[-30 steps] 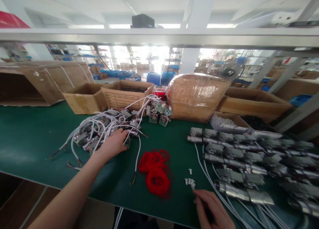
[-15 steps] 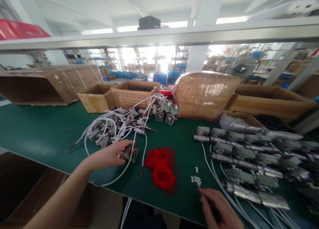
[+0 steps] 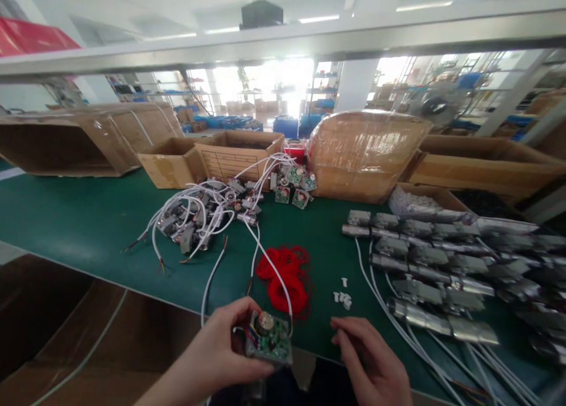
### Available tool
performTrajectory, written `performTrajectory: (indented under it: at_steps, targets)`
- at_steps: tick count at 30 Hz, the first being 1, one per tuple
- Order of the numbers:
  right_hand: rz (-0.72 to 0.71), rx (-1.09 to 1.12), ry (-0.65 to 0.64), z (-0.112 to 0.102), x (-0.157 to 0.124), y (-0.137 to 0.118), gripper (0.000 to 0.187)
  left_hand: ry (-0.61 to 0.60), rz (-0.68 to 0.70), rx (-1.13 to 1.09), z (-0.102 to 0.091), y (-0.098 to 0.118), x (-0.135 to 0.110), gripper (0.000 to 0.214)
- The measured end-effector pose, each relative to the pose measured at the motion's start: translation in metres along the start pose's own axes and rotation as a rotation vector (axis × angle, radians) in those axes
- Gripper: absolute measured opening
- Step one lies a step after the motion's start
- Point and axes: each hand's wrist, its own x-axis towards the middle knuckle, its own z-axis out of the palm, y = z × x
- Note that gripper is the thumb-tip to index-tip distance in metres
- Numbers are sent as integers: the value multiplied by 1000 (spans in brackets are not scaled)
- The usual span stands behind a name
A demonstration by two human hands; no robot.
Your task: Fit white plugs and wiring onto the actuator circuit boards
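Observation:
My left hand point(image 3: 225, 350) grips a small motor actuator point(image 3: 269, 338) at the table's front edge. Its green circuit board faces up, with a round silver part and coloured wires, and a white cable runs from it. The fingertips of my right hand point(image 3: 371, 359) are pinched together to the right of it; anything between them is too small to make out. Just beyond that hand lie several small white plastic pieces point(image 3: 342, 297). Red rings or coils of thin cord point(image 3: 285, 282) rest on the table past the actuator.
A tangle of actuators with white cables point(image 3: 194, 214) lies to the left. Rows of grey-topped metal valve units point(image 3: 424, 282) fill the right side. Cardboard boxes point(image 3: 241, 158) and a plastic-wrapped carton point(image 3: 362, 158) line the back, below an overhead shelf point(image 3: 283, 43).
My left hand has brought the actuator right and closer to me, turning its circuit board up. My right hand has shifted slightly left and up, its fingertips still pinched.

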Motion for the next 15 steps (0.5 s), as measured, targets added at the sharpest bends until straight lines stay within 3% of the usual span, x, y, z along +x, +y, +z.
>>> performTrajectory:
  at_steps: [4, 7, 10, 15]
  targets:
    - [55, 45, -196, -3, -4, -16, 24, 321, 164, -66, 57, 0, -15, 31]
    - [-29, 7, -260, -2, -7, -25, 52, 463, 324, 22, 77, -8, -12, 32]
    - [5, 14, -271, 10, -12, -34, 76, 496, 470, 104, 87, -19, -3, 40]
    - [211, 153, -70, 27, -14, -35, 55, 459, 568, 105, 95, -21, -6, 56]
